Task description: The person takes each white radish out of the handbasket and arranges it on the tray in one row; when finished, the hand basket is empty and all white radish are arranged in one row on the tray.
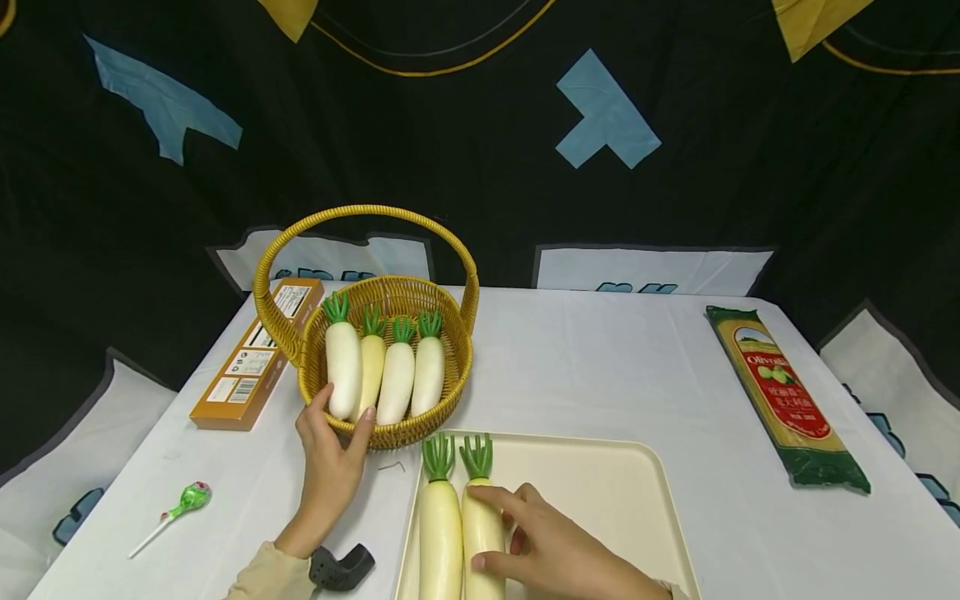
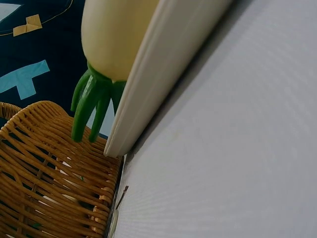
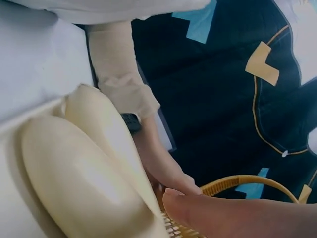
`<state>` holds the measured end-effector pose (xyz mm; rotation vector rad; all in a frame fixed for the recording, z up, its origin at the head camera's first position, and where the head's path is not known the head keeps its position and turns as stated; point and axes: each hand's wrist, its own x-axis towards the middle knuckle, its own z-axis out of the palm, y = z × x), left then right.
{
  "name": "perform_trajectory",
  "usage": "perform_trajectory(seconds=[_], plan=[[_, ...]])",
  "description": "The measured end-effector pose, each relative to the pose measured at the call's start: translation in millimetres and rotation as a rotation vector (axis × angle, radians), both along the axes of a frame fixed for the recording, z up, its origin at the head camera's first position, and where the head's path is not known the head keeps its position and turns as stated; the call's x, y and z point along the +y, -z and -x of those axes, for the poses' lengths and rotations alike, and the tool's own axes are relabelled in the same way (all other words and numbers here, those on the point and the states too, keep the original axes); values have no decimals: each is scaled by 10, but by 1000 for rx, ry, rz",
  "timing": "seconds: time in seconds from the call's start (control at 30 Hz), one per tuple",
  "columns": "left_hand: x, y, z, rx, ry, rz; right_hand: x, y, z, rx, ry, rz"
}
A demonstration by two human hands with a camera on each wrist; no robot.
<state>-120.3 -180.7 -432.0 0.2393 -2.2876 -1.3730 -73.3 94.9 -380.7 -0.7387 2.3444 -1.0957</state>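
In the head view my left hand (image 1: 330,458) holds the front left rim of the wicker basket (image 1: 390,433). Its thumb and finger reach over the rim, beside the nearest radishes; the other fingers are hidden. Several white radishes (image 1: 429,375) with green tops lie side by side inside, one of them yellower (image 1: 371,367). My right hand (image 1: 551,542) grips the right-hand radish (image 1: 485,533) of two pale yellow ones on the cream tray (image 1: 600,467). The left-hand radish (image 1: 440,542) lies alongside. The right wrist view shows both radishes (image 3: 79,173) close up.
An orange-brown box (image 1: 247,367) stands left of the basket, partly behind its handle. A green-wrapped lollipop (image 1: 187,500) lies at the left. At the right is a pasta packet (image 1: 783,392). A small bent wire (image 1: 392,467) lies between basket and tray.
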Motion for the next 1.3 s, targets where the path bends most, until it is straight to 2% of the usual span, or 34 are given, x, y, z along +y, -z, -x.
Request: perform_trajectory(seconds=[0.27, 0.53, 0.7, 0.87, 1.0, 1.13, 1.3], plan=[[-11, 2, 3, 0, -10, 8, 65, -96, 94, 31, 58, 6], [-2, -12, -3, 9, -6, 16, 126, -91, 270, -1, 132, 71], [6, -7, -21, 27, -4, 22, 134, -66, 520, -98, 133, 159], [4, 6, -24, 21, -10, 17, 52, -126, 847, -238, 117, 329], [-4, 6, -17, 15, -19, 14, -115, -222, 1095, -352, 102, 475], [-8, 1, -3, 17, -9, 9, -320, -281, 1310, -417, 96, 609], [-6, 3, 4, 10, 4, 9, -562, -320, 1508, -478, 131, 672]])
